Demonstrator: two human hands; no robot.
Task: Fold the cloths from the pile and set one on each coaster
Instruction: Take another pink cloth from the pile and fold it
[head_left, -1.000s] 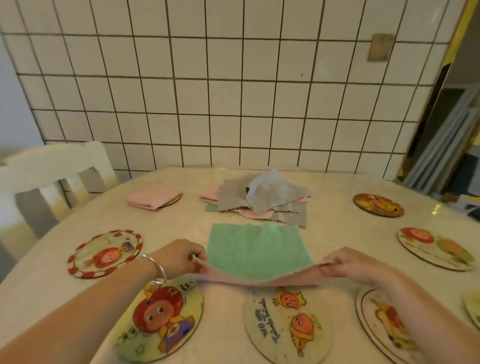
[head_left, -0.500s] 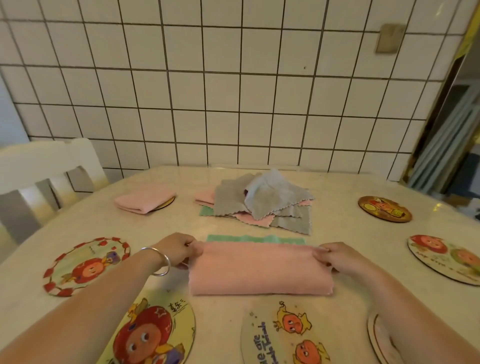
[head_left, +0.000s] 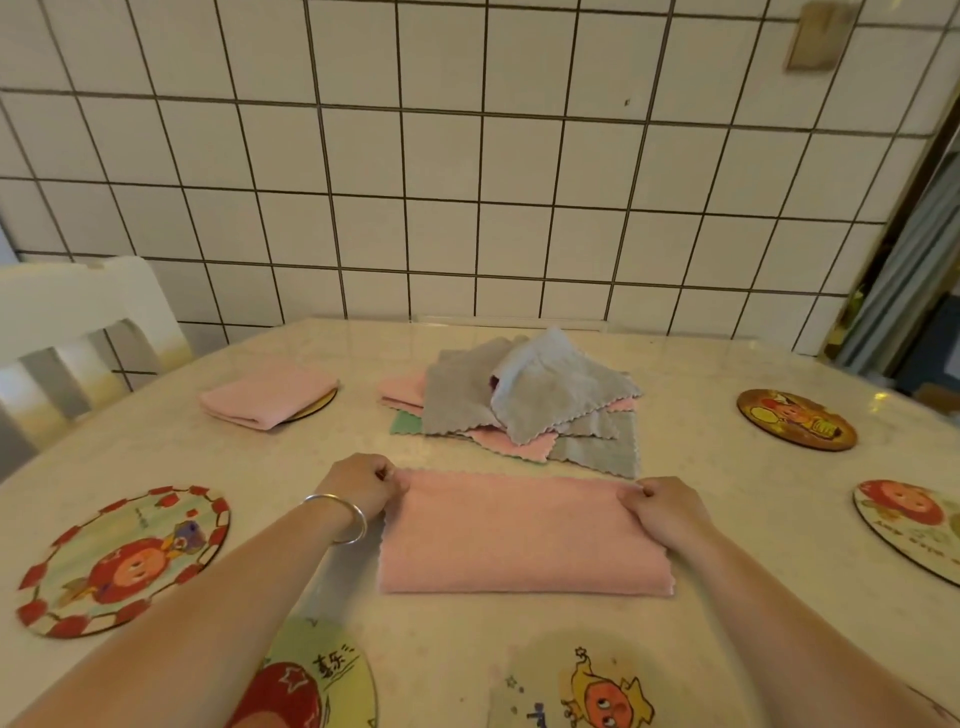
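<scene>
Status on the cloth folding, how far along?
Done: one folded pink cloth sits on the far-left coaster. In hand: left hand and right hand pinch the far corners of a pink cloth, folded in half. Left: the pile and five bare coasters in view, such as the red-rimmed one.

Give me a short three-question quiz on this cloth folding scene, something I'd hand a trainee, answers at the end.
1. True or false: the left hand and right hand pinch the far corners of the pink cloth.
2. How many coasters already carry a folded cloth?
3. Multiple choice: which colour lies on top of the pile? A green, B pink, C grey.

Key
1. True.
2. One: the far-left coaster, under the folded pink cloth.
3. C.
</scene>
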